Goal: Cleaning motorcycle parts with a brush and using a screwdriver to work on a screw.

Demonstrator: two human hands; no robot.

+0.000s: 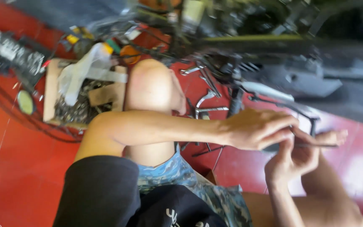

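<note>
Motion blur hid detail. The left hand (255, 130) and right hand (293, 157) met, fingers closed on a thin dark rod (316, 145) above the red floor (17, 168); wrenches (204, 105) lay beyond.

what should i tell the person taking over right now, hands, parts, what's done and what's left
Left hand: fingers closed over the top of a dark frame-like part.
Right hand: pinching a thin dark rod-like tool against the same part.
Both hands work beside the raised knee, above the red floor.
Loose wrenches lie on the floor by the knee; a wooden box of small parts sits farther off.
Done: part and tool are in hand. Left: whatever the tool is doing to the part; the picture is too blurred to tell how far along it is.
</note>
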